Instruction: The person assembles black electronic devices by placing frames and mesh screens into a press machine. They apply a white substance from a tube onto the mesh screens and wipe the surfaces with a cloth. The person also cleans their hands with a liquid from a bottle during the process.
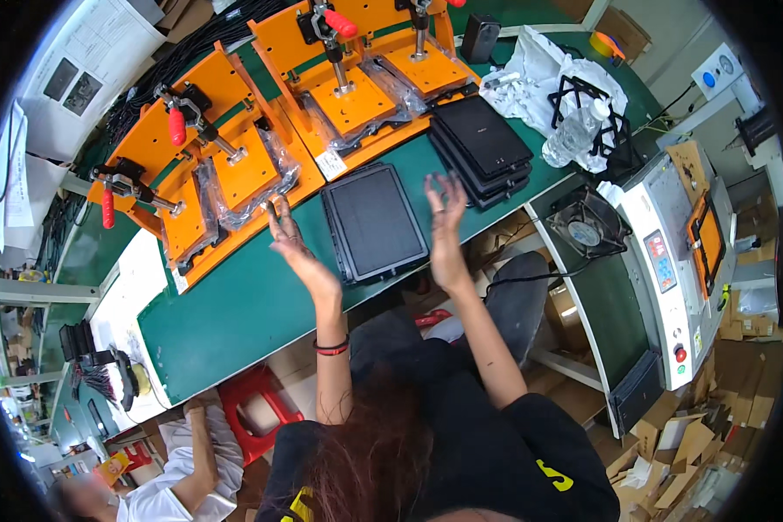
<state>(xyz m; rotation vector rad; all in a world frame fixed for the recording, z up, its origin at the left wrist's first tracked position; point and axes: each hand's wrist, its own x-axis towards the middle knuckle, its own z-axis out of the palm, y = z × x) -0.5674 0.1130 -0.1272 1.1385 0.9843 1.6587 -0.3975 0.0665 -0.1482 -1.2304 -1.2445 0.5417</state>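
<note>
On the green bench in front of me lies a black tablet-like device [377, 223] with a dark grey flat face and raised rim. My left hand [291, 242] is held off its left side, fingers spread and empty, near the edge of an orange clamping fixture [250, 167]. Off the device's right side is my right hand [445, 228], also open with nothing in it. Neither hand seems to grip the device. Just beyond my right hand sits a stack of similar black devices [480, 137].
A second orange fixture [355, 106] with red-handled toggle clamps stands behind. At the right are a plastic bottle [574, 133], white bags [531, 74], a fan [586, 222] and a machine with a control panel [661, 261]. Another person [196, 457] sits at the lower left by a red stool [257, 413].
</note>
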